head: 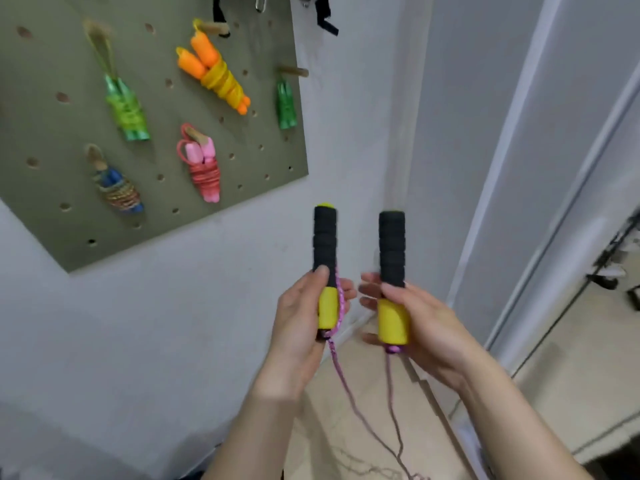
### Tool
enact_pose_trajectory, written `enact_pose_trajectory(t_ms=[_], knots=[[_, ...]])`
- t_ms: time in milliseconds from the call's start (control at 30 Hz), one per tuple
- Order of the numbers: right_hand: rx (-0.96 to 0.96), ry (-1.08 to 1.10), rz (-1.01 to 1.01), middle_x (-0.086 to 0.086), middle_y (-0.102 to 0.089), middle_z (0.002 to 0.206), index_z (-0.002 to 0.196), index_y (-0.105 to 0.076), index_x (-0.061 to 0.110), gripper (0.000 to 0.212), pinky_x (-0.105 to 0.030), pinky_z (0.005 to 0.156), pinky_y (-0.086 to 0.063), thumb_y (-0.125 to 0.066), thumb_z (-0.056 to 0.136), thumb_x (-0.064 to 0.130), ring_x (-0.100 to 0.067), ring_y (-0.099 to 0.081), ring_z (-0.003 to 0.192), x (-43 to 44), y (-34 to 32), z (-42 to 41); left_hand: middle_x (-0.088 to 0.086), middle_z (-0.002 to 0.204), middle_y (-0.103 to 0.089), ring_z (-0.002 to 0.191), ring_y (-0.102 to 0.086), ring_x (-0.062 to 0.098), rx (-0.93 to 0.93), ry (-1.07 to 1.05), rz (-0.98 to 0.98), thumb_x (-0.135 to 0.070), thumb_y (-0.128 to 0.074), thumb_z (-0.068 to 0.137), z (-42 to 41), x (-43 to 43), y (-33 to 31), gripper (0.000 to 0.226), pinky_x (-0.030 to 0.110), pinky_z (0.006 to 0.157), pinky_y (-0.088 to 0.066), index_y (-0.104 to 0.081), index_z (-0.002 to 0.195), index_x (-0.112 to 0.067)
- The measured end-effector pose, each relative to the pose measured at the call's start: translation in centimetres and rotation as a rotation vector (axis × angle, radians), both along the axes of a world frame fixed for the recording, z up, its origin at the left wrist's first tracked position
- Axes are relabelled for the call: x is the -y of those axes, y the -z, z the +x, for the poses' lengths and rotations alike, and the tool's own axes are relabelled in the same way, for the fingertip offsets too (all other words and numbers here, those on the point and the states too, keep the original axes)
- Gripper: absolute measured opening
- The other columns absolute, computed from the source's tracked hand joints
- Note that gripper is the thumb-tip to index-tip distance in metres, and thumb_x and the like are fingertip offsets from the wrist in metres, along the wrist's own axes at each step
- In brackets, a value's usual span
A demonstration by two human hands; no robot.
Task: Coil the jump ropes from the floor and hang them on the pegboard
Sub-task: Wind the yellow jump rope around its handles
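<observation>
- L hand [304,317] grips the L handle [325,244] low down: thumb tip on the bottom edge of the black foam, fingers curled behind the yellow section
- R hand [412,317] grips the R handle [391,247] the same way: thumb across the join btw foam & yellow, fingertips showing on the far side
- Both handles upright, side by side w/ a gap btw them; most of the black foam sticks up above each grip, yellow ends sit in the palms
- L handle has a yellow cap on top
- Pink-purple cord [341,382] runs up along the R side of the L handle's yellow part, pinned btw handle & fingers, then drops from below the hand
- Second strand leaves the purple fitting under the R handle, hangs straight down
- Both strands reach the floor [363,420] & lie loose there, uncoiled
- Pegboard [45,209] is on the wall up-left, well apart from the hands
- Hung on it already, coiled: orange rope [214,71], green rope [126,109], pink rope [204,168], blue rope [117,188], plus green handles [286,105] under a wooden peg [293,71] at the R edge
</observation>
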State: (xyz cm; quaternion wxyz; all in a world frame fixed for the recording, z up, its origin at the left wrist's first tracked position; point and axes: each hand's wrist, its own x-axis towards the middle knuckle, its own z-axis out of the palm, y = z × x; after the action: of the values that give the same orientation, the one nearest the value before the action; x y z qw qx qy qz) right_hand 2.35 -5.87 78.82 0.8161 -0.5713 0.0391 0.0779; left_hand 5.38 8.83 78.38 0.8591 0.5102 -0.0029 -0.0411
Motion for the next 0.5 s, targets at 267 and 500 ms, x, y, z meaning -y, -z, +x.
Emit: enact_pose_trajectory(t_ms=[267,500], knots=[[0.135,-0.003,-0.352,0.011,-0.072,0.089,0.106,-0.065,0.042,0.026,-0.023,0.059,-0.053,-0.043,0.099,0.03,-0.006,-0.066,0.072,-4.6,-2.0,-7.6,0.005,0.1,-0.068,0.084,-0.066,0.019,0.175,0.273,0.219,-0.014,-0.075,0.078,-9.5,-1.5,-0.3,0.05,0.034,0.064,-0.054,-0.055,0.123,-0.026],[0.471,0.086,-0.976,0.013,0.003,0.161,0.153,0.003,0.033,0.107,-0.034,0.118,-0.015,-0.062,0.07,0.053,0.002,-0.003,0.145,0.6,-5.6,-12.6,0.018,0.091,-0.068,0.071,-0.067,0.037,0.117,0.488,0.456,0.002,-0.073,0.068,-12.1,-3.2,-2.2,0.039,0.033,0.054,-0.048,-0.057,0.103,-0.008]])
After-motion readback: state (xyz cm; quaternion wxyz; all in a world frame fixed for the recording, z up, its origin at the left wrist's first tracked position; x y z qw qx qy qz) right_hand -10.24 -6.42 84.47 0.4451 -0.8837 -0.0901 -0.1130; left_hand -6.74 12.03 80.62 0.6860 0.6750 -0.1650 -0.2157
